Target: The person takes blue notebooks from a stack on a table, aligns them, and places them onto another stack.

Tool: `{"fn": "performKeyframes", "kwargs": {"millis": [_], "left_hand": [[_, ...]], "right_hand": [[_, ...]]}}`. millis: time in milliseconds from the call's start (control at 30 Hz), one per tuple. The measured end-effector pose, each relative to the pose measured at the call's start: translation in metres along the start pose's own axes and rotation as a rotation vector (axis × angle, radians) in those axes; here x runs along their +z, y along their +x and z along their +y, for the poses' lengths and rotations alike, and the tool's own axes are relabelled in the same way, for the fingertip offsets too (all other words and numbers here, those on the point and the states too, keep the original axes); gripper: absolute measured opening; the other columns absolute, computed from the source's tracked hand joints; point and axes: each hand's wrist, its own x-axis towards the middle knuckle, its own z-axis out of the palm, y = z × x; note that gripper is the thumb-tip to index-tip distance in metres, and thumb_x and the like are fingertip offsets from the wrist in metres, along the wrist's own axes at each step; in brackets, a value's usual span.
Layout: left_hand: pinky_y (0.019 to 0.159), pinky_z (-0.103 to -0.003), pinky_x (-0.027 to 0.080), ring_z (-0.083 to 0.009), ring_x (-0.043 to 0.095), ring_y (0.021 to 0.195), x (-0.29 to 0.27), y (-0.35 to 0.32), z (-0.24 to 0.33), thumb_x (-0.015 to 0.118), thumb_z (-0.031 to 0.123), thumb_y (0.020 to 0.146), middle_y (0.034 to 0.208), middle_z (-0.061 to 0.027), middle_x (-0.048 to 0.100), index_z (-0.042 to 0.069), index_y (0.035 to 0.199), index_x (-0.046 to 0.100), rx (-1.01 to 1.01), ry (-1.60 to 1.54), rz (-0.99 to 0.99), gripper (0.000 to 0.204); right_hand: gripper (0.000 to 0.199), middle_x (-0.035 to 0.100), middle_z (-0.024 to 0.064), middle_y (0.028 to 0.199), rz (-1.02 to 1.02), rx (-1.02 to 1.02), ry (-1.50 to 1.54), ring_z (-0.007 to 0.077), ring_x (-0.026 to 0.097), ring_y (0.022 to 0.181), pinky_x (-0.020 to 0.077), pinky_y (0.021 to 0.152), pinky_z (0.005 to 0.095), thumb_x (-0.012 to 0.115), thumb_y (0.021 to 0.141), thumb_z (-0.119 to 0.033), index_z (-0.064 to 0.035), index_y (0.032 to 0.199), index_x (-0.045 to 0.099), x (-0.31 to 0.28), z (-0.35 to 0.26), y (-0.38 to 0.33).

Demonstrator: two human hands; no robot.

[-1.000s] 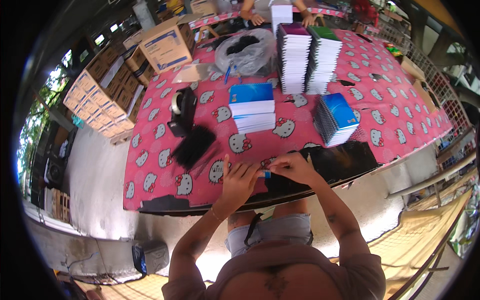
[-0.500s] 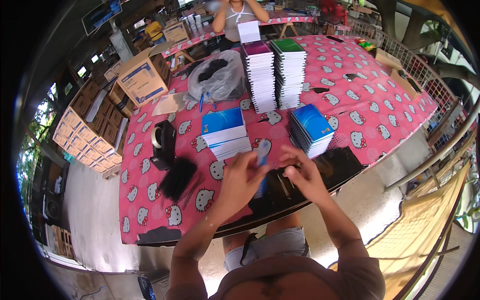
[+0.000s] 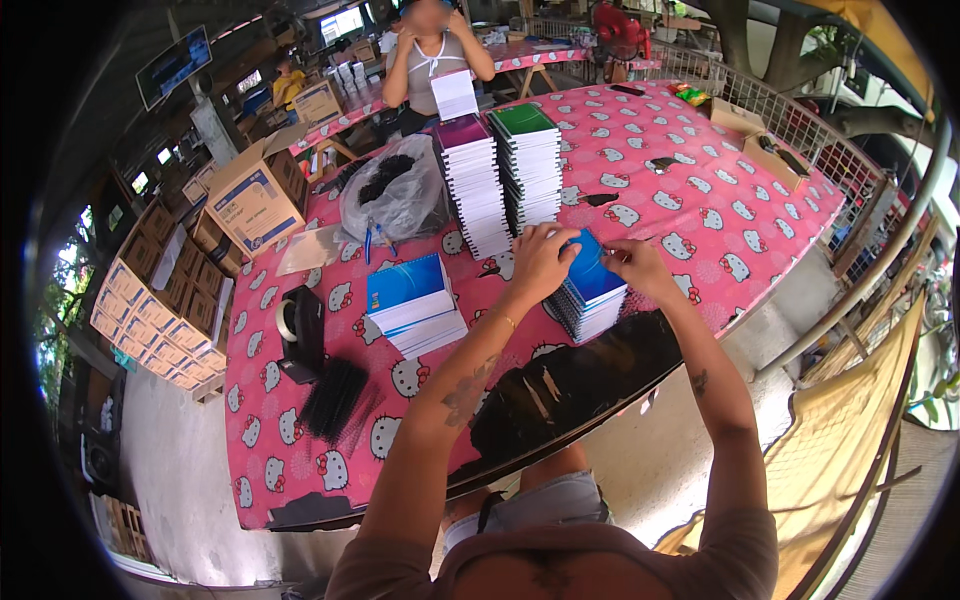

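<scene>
A short stack of spiral-bound notebooks with blue covers stands right of centre, and its top blue notebook (image 3: pixel 592 272) lies between my two hands. My left hand (image 3: pixel 543 262) is closed at the left, far edge of this notebook, with the fingertips curled over its cover. At the right edge, my right hand (image 3: pixel 641 268) pinches it between thumb and fingers. To the left stands another stack with a blue-covered notebook (image 3: pixel 408 284) on top and white page edges showing. Behind my left hand rise two tall notebook stacks, one with a purple cover (image 3: pixel 466 131), one with a green cover (image 3: pixel 524 119).
Black binding coils (image 3: pixel 335 398) and a tape dispenser (image 3: pixel 300 335) lie on the left of the pink table (image 3: pixel 690 230). Blue-handled pliers (image 3: pixel 372 240) lie by a clear plastic bag (image 3: pixel 400 195). Cartons (image 3: pixel 262 198) stand at left; another person (image 3: pixel 436 62) is across the table.
Both hands have moved away from me to the right stack. The blurred blue item by my left hand is no longer near the table's front edge. The view has shifted a little.
</scene>
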Motion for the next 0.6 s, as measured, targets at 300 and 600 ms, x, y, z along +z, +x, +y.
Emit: {"fn": "performKeyframes", "kwargs": {"millis": [300,600], "left_hand": [[0.079,-0.042,0.050,-0.0337,0.062,0.093,-0.169,-0.057,0.008,0.068,0.002,0.086,0.104,-0.0133,0.065,0.003,0.100,0.070,-0.048,0.103,0.278,0.014],[0.078,-0.034,0.052,-0.0279,0.065,0.095,-0.258,-0.133,-0.008,0.066,0.000,0.087,0.108,-0.0151,0.064,0.001,0.105,0.070,-0.244,0.155,0.231,0.018]], "right_hand": [[0.031,0.065,0.0164,0.115,0.043,-0.801,0.605,0.0311,0.061,0.110,0.0480,0.095,0.0433,0.065,0.094,-0.024,-0.0008,0.113,0.069,-0.034,-0.184,-0.104],[0.045,0.067,0.0238,0.090,-0.051,-1.324,1.843,0.0310,0.062,0.081,0.0552,0.072,0.0400,0.044,0.102,-0.054,-0.0155,0.099,0.067,0.042,-0.342,-0.191]]}}
